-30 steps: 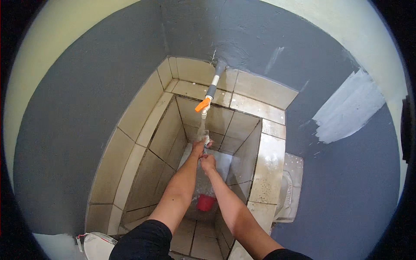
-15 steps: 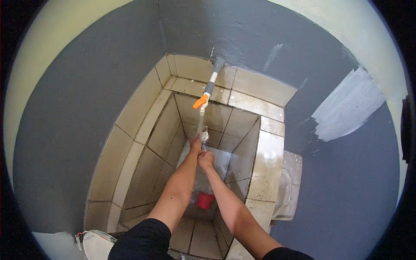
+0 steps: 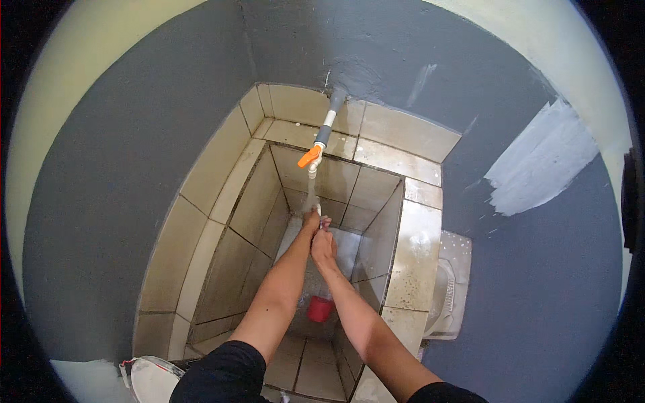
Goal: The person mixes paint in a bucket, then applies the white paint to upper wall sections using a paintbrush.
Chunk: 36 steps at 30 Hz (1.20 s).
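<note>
My two arms reach down into a deep beige-tiled basin [image 3: 252,252]. Water runs from a white tap [image 3: 312,171] with an orange lever [image 3: 310,156] onto my left hand [image 3: 310,218]. The fingers of that hand are closed about a small white-ended thing [image 3: 318,210], which looks like a brush; most of it is hidden. Just below and to the right, my right hand [image 3: 324,243] closes on the lower part of the same thing. A red dipper or small bucket [image 3: 319,309] lies in the basin water between my forearms.
Tiled ledges [image 3: 413,248] rim the basin. Beyond the right ledge is a squat toilet [image 3: 447,295]. A round white lid or pail [image 3: 153,379] stands at lower left. The grey wall [image 3: 537,282] has a patch of white paint [image 3: 541,161].
My right hand has risen slightly toward my left hand, and its fingers have shifted. Less of the white-ended thing shows now. Water keeps running from the tap.
</note>
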{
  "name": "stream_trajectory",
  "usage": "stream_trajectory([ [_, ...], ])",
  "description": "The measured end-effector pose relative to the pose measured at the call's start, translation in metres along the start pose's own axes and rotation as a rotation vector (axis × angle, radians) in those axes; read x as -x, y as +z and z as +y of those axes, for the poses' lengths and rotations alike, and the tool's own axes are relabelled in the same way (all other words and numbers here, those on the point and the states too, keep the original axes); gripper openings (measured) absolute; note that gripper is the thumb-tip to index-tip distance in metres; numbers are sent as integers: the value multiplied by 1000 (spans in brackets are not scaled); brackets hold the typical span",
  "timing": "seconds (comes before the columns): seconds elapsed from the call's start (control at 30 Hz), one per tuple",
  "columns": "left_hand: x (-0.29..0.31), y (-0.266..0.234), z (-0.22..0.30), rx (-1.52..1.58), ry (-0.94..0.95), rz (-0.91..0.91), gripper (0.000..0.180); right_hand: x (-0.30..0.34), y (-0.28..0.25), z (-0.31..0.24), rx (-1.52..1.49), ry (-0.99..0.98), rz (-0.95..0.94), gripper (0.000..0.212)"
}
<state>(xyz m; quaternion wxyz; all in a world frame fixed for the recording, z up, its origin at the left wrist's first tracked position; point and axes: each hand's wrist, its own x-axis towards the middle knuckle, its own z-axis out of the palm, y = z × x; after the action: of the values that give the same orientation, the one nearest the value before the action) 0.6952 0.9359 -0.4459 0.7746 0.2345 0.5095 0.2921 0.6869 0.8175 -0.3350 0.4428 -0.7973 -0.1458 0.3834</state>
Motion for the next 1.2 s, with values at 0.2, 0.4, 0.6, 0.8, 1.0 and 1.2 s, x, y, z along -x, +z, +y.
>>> stream_trajectory([
  [0.2,-67,-28,-36,-296,4,-50,41,8,-1,11,274,-120,118,48],
  [0.4,-110,-164,43,-881,385,120,32,80,57,-44,214,-480,29,53],
  [0.6,-4,-6,-12,-304,93,13,22,22,-11,-9,231,-34,41,56],
  [0.8,17,-9,18,-357,21,102,28,40,-1,-12,247,-159,43,57],
  [1.0,24,-7,16,-440,148,30,40,33,-1,-9,240,-165,57,60],
  [1.2,26,-2,17,-302,141,-21,31,38,-3,-14,221,-135,68,62],
])
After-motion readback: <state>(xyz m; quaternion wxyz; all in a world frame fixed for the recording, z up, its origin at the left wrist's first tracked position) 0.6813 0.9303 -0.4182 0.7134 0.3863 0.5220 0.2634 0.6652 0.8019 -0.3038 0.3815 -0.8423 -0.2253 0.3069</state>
